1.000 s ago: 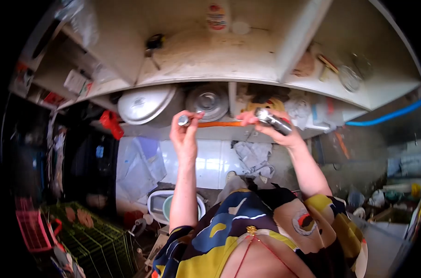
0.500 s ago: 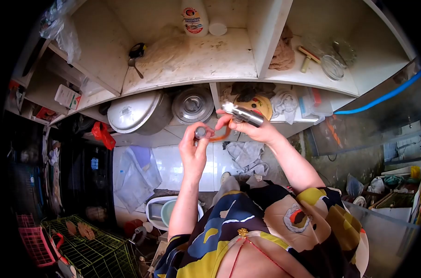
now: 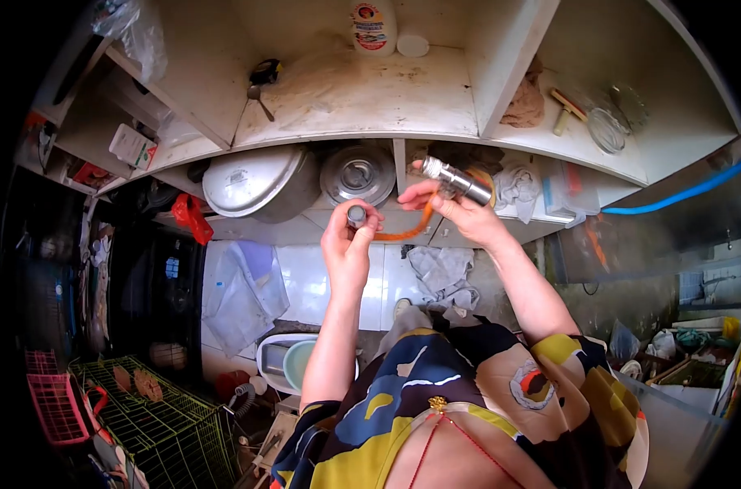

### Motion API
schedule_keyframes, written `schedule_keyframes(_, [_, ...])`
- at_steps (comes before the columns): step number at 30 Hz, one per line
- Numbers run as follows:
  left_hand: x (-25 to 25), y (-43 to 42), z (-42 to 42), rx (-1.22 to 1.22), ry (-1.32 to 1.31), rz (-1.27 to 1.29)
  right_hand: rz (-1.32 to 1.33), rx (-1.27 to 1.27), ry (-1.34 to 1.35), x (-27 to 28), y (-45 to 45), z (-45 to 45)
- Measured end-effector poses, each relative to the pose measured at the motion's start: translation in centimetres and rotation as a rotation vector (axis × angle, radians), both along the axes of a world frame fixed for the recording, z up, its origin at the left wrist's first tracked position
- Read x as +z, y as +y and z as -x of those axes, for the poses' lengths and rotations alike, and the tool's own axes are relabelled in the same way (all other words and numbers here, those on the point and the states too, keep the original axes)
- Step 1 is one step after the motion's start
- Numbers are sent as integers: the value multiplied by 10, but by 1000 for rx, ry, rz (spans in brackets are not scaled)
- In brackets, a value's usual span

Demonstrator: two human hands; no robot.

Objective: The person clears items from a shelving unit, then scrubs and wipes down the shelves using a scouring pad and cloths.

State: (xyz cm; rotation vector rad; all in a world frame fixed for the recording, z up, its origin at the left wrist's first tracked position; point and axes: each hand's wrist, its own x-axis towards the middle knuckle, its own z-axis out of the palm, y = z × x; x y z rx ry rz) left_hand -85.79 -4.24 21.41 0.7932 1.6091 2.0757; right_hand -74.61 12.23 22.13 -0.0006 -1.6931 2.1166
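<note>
My right hand (image 3: pixel 468 220) is closed around a shiny silver metal tube with a threaded end, which looks like a flashlight body (image 3: pixel 461 182). The tube is tilted, its threaded end pointing up and left. Between thumb and fingers, my left hand (image 3: pixel 350 244) grips a small round metal cap (image 3: pixel 356 215), its end face towards me. An orange cord (image 3: pixel 404 235) curves from the left hand to the right hand by the tube. The cap and tube are apart. Whether anything is inside the tube cannot be seen.
Ahead runs a white shelf (image 3: pixel 362 102) with a spray-cleaner bottle (image 3: pixel 373 28), a spoon (image 3: pixel 261 104) and a tape measure (image 3: pixel 264 72). Below stand a large lidded pot (image 3: pixel 252 181) and a smaller metal lid (image 3: pixel 357 174). A green wire cage (image 3: pixel 154 416) is at lower left.
The view has shifted a little, with the shelf lying further right. My right hand has moved right with the tube, away from the left hand, and the orange cord between them shows more.
</note>
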Motion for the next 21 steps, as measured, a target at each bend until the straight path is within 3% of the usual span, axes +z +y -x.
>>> schedule_keyframes(4, [-17,3,9,-106,-217,-97,-79,-22,-69,4,6,4])
schedule_keyframes(13, [-43,12,7,-188,-305,-131,-217,18,-322,8,-12,25])
schedule_keyframes(15, [-48,11,8,-245,-539,-200,-161,27,-352,14,-16,32])
schedule_keyframes(21, [-53,10,9,-192,-636,-236,-259,33,-452,20,-18,45])
